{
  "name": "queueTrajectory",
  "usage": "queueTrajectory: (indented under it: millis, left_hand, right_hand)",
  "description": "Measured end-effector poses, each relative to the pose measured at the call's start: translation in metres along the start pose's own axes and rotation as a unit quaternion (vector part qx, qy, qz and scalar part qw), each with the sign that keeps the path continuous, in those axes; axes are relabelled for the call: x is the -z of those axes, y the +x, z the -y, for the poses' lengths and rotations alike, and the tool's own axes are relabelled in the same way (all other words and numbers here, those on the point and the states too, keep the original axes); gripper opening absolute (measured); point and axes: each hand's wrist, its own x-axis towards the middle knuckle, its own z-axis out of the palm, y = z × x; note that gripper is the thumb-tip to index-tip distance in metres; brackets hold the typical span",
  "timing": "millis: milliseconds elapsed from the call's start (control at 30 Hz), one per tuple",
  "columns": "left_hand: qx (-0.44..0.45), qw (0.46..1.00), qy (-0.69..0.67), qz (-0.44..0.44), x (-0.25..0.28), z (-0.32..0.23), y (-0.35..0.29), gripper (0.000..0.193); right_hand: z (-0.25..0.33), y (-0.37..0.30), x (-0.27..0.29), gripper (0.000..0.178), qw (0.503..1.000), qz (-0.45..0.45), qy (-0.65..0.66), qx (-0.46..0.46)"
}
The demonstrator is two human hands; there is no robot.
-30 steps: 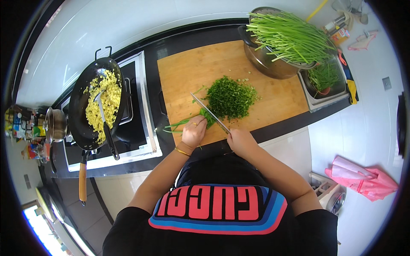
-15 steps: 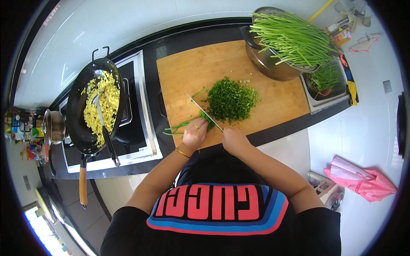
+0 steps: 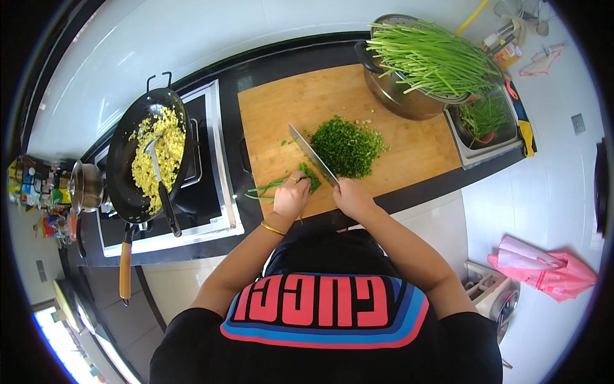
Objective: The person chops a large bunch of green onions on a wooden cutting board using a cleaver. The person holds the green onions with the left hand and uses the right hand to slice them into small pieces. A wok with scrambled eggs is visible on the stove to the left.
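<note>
My left hand [image 3: 293, 195] is closed on a small bunch of garlic chives [image 3: 264, 189], pressing it to the near left part of a wooden cutting board [image 3: 281, 102]. The stalks poke out to its left, and their cut ends [image 3: 309, 176] show at its right. In my right hand [image 3: 352, 196] is the handle of a kitchen knife [image 3: 312, 153], its wide blade slanting away to the far left. The blade stands between the held bunch and a heap of finely chopped chives [image 3: 347, 146] on the board.
On the left, a wok [image 3: 118, 173] of yellow scrambled egg [image 3: 167, 137] with a spatula [image 3: 164, 198] rests on the stove; a saucepan [image 3: 86, 185] stands beyond. A large pot [image 3: 390, 93] topped with long chives [image 3: 435, 57] overlaps the board's far right corner, beside a sink [image 3: 489, 150].
The knife has shifted right, off the bunch's cut ends and toward the chopped heap, with more of its blade face showing. My left hand stays on the bunch. The whole view has shifted slightly.
</note>
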Motion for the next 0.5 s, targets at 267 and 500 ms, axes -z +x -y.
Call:
queueTrajectory:
  millis: [267, 500]
  left_hand:
    - [-0.067, 0.997, 0.003, -0.046, 0.0, 0.007, -0.007, 0.009]
    - [-0.055, 0.997, -0.002, -0.051, -0.004, 0.009, -0.007, 0.009]
  right_hand:
    - [0.015, -0.034, 0.026, 0.016, 0.996, 0.06, -0.059, 0.007]
    - [0.012, -0.036, 0.024, 0.016, 0.995, 0.081, -0.061, -0.002]
